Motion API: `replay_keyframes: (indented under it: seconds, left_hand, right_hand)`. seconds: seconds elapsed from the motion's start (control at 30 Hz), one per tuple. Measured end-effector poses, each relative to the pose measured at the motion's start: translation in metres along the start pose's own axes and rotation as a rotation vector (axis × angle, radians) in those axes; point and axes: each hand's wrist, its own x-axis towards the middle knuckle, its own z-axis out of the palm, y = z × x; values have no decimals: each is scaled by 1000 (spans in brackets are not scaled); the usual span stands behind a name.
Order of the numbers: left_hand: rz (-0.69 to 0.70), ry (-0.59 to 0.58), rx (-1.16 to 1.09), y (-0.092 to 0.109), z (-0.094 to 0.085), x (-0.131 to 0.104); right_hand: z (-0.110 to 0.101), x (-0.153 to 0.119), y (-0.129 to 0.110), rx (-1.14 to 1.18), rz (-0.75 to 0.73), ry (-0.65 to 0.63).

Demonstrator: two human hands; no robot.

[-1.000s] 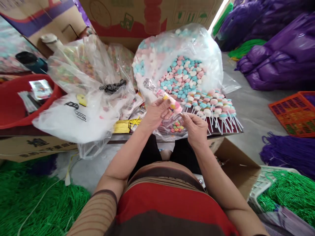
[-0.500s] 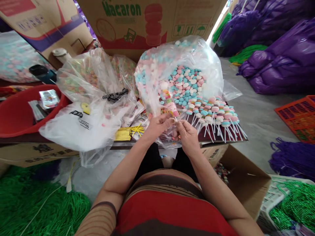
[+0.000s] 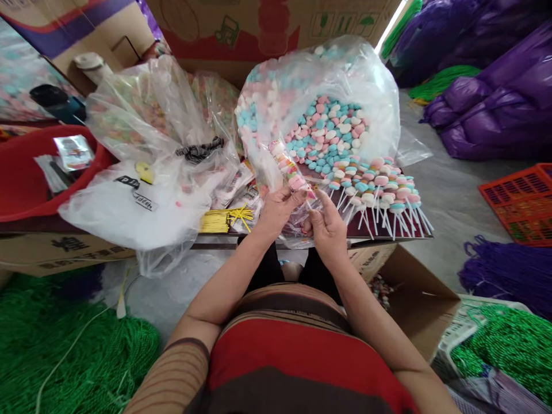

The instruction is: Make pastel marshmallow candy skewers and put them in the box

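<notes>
A candy skewer in a clear printed wrapper (image 3: 288,165) points up and away from me, its lower end between my hands. My left hand (image 3: 279,211) pinches the wrapped skewer near its base. Just right of it, my right hand (image 3: 328,229) is closed at the lower end by the stick; what its fingers grip is too small to make out. Beyond my hands lies an open clear bag of pink, blue and white candies (image 3: 332,135). Finished-looking candy skewers with white sticks (image 3: 377,187) are piled to the right. Yellow twist ties (image 3: 215,221) lie left of my left hand.
A white plastic bag (image 3: 142,213) and a red basin (image 3: 92,172) occupy the left side. A large carton (image 3: 207,34) stands at the back. Below the table's right side is an open cardboard box (image 3: 425,305); an orange crate (image 3: 524,207) sits farther right.
The wrapper now sits flatter around the candy skewer, and its print shows more clearly. My right hand's fingers have shifted at the lower end. The whole view has tilted downward slightly.
</notes>
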Motion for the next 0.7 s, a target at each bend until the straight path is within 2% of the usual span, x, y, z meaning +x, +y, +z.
replay_keyframes:
  seconds: [0.13,0.2,0.3,0.4,0.5,0.6,0.7]
  left_hand:
    - [176,16,410,-1,-6,-4]
    - [216,-35,487,1,-8,-6]
    - [183,-121,467,2,-12,-11]
    - [70,-85,293,6,-17,-13]
    - [-36,-19,-46,15,-17,-9]
    - [-129,-58,-320,21,-8,-7]
    - [-156,-68,-438,21,4,-10]
  right_hand:
    - [0,-2,5,-239,-124,19]
    - [1,-2,8,-279,-146,1]
    - [2,-3,10,-269,-161,-12]
    - [2,-4,9,-211,-147,10]
    - [5,-7,9,-167,-142,11]
    - [13,-12,10,-131,-146,9]
    - [23,-17,9,-99,-104,28]
